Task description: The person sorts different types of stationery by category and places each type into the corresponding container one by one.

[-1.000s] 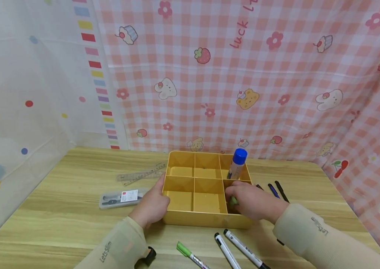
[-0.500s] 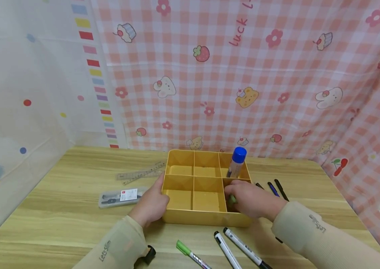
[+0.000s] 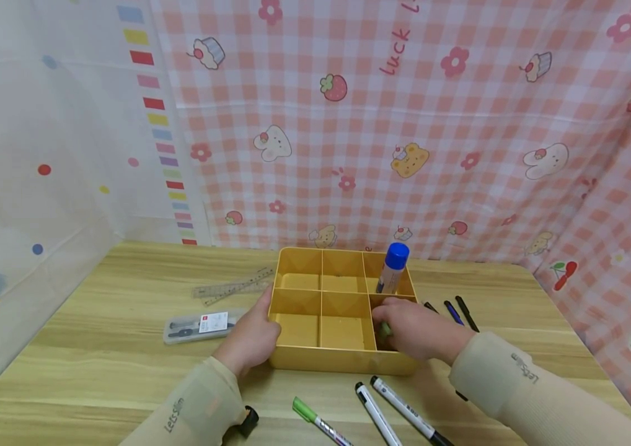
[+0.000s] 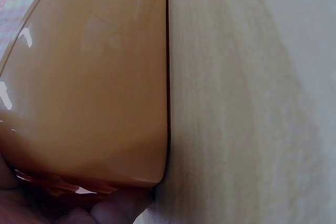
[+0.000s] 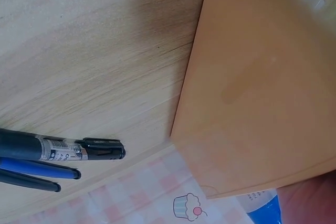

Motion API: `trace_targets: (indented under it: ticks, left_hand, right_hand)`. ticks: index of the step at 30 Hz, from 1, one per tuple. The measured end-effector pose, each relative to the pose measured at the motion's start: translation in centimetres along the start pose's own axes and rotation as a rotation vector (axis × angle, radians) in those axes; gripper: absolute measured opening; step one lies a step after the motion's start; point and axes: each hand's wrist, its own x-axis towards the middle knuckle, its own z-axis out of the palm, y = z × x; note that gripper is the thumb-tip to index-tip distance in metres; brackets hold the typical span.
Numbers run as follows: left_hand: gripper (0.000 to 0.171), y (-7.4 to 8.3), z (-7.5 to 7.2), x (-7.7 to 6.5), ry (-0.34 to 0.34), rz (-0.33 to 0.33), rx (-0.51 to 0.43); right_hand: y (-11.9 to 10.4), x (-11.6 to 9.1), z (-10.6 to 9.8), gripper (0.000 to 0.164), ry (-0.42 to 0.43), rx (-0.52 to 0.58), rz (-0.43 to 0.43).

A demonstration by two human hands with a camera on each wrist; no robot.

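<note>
A yellow six-compartment storage box (image 3: 343, 359) stands on the table. My left hand (image 3: 251, 337) grips its left wall near the front corner; in the left wrist view, parts of the fingers show at the end of the box wall (image 4: 105, 77). My right hand (image 3: 418, 328) reaches into the front right compartment and holds a small green object (image 3: 385, 329), mostly hidden by the fingers. Behind that hand, a glue stick (image 3: 393, 269) with a blue cap stands upright in the back right compartment. In the right wrist view, the box's outer wall (image 5: 262, 93) hides most of the hand.
Clear rulers (image 3: 232, 290) and a compass case (image 3: 198, 326) lie left of the box. Dark pens (image 3: 466, 313) lie to the right. A green-capped marker (image 3: 321, 422) and white markers (image 3: 405, 406) lie in front. A black object (image 3: 248, 421) sits beside the left sleeve.
The head view has tilted down very slightly, then steadied. Both hands and the box keep nearly the same places, with the green object still in the right hand.
</note>
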Motion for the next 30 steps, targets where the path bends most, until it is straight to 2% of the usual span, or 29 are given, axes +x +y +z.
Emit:
trace_targets:
  ticks: [9,17,30]
  left_hand:
    - [0.085,0.05,-0.03,0.00,-0.005,-0.013,-0.007]
    - [0.086,0.04,0.06,0.00,0.000,-0.001,-0.008]
    - [0.086,0.05,0.03,-0.06,0.005,-0.006,0.002]
  right_hand:
    - [0.10,0.25,0.17,0.026,-0.005,-0.008,0.001]
    - [-0.04,0.36,0.40,0.029,-0.024,0.006,0.045]
    - [-0.01,0.60,0.42,0.028,-0.016,-0.031,0.021]
